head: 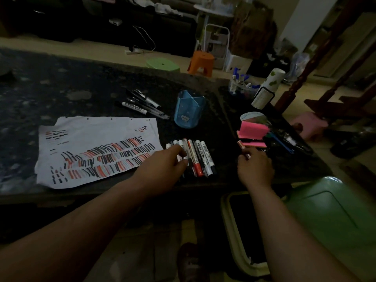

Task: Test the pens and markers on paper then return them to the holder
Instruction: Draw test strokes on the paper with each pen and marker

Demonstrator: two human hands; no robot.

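A white sheet of paper (97, 151) covered with red and black test strokes lies on the dark table. Right of it, a row of several markers (200, 157) lies side by side. My left hand (162, 169) rests on the left end of that row, fingers curled over the markers there. My right hand (255, 167) pinches a red-and-white pen (242, 146) near the pink notes. The blue pen holder (189, 109) stands upright behind the markers. A second bunch of black-and-white pens (142, 104) lies left of the holder.
Pink sticky notes (253, 132) and dark tools sit at the right. A clear cup of blue pens (241, 84) and a paper cup (266, 88) stand at the far right corner. A green bin (325, 220) stands below the table edge.
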